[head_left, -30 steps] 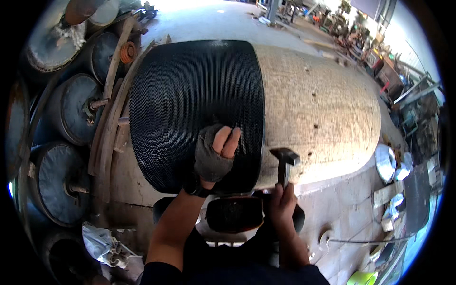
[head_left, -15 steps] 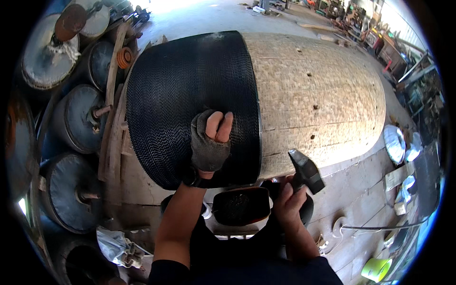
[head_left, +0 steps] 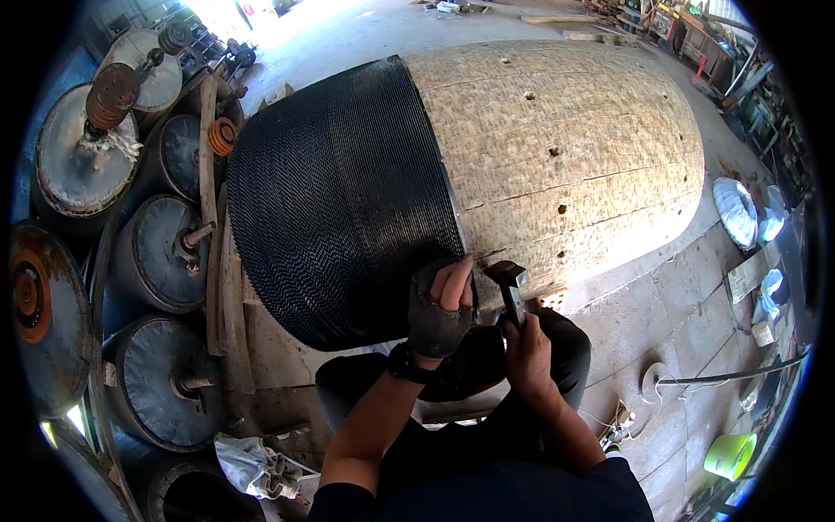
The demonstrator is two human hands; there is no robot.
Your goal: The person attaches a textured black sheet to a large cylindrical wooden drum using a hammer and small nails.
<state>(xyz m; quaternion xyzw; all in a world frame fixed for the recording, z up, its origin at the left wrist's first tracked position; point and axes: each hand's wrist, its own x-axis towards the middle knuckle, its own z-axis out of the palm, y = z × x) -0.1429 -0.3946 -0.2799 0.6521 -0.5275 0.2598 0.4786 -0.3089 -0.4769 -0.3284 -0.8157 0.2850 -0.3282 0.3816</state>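
Just left of the orange grooved wheel [head_left: 223, 137] runs a wooden plank [head_left: 207, 165]. Farther left of the wheel is a rusty disc [head_left: 113, 91] on a large drum [head_left: 65, 165]. Below the wheel sits a grey-faced drum [head_left: 161, 265], and lower still a crumpled whitish bag [head_left: 252, 465]. Well to the wheel's right are a pale roll [head_left: 735, 213] and, farther down, a lime-green bucket [head_left: 731, 455]. Long boards [head_left: 557, 19] lie above and right of it.

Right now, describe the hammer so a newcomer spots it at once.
Find the big drum, black on its left, pale on its right. At its near side, the right hand grips the hammer. Its blocky dark metal head sets it apart.
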